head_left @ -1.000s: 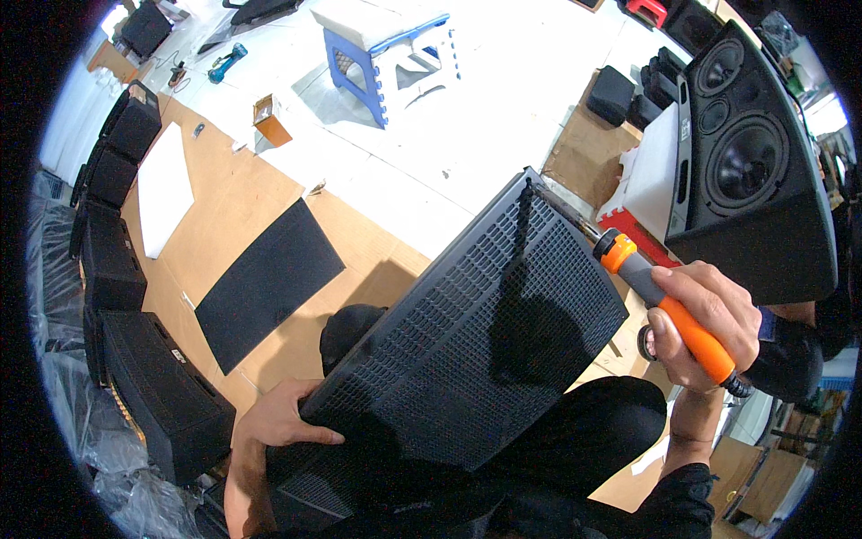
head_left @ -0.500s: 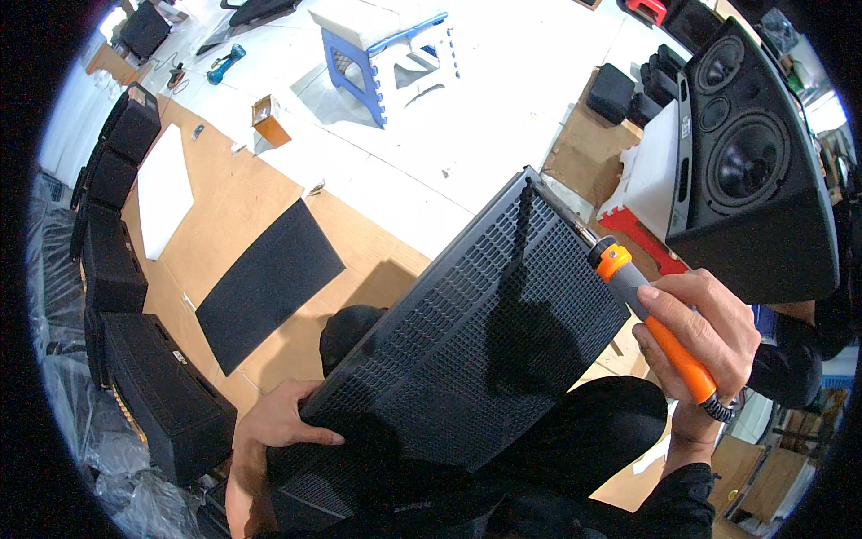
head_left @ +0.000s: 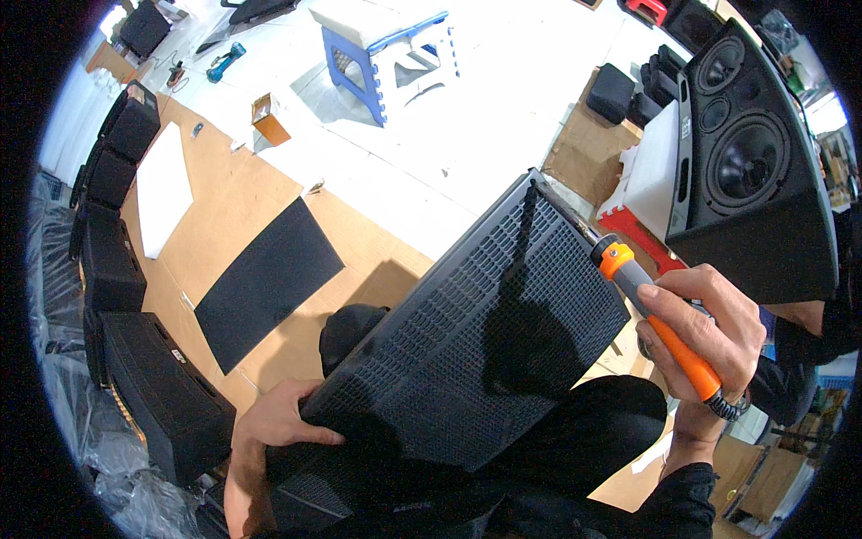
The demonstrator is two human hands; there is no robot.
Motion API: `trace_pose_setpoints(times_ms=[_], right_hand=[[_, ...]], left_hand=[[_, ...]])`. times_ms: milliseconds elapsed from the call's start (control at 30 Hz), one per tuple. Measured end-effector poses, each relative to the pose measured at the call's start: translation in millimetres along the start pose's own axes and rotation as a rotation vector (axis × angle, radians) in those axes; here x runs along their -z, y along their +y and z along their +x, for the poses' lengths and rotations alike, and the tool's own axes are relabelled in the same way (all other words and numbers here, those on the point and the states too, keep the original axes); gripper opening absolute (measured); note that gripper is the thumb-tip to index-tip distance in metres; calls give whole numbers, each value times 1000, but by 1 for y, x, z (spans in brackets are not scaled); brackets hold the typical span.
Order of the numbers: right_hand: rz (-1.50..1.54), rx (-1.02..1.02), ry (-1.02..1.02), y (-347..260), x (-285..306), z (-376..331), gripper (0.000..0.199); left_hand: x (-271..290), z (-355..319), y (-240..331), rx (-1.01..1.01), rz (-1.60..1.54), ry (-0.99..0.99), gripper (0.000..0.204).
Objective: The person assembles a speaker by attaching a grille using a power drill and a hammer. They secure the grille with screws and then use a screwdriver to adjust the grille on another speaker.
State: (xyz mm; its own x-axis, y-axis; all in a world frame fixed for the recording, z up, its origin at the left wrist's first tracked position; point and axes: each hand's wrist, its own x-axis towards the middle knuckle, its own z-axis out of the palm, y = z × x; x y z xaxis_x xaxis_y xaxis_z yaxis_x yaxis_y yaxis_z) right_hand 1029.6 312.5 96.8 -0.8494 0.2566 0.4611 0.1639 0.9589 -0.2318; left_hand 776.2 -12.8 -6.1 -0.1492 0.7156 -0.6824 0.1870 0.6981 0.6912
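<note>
A black perforated speaker grille (head_left: 467, 332) lies slanted across my lap, its far corner pointing up and away. My left hand (head_left: 285, 418) grips the grille's near left edge, thumb on the mesh and fingers under the rim. In my right hand (head_left: 709, 332) is an orange and grey soldering iron (head_left: 678, 350), held like a pen. Its metal tip points to the upper left, at or very near the grille's right edge below the far corner; contact cannot be made out. Shadows of the hand and tool fall on the mesh.
A black rectangular sheet (head_left: 269, 286) lies on brown board left of the grille. Black speaker cabinets (head_left: 166, 386) line the left. A large two-driver speaker (head_left: 754, 171) stands at right on a red-and-white stool (head_left: 642, 189). Farther off are a blue-and-white stool (head_left: 355, 76) and a small box (head_left: 271, 121).
My right hand and the soldering iron have shifted very slightly to the right. The left hand and grille look almost the same.
</note>
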Motion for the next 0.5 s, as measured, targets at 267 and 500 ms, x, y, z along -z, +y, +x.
trace_pose_setpoints(times_ms=[267, 500], right_hand=[[112, -29, 106, 4, 0, 7, 29], [308, -299, 316, 25, 3, -19, 29]], left_hand=[[1, 1, -6, -16, -17, -8, 58], [-1, 1, 4, -3, -17, 4, 60]])
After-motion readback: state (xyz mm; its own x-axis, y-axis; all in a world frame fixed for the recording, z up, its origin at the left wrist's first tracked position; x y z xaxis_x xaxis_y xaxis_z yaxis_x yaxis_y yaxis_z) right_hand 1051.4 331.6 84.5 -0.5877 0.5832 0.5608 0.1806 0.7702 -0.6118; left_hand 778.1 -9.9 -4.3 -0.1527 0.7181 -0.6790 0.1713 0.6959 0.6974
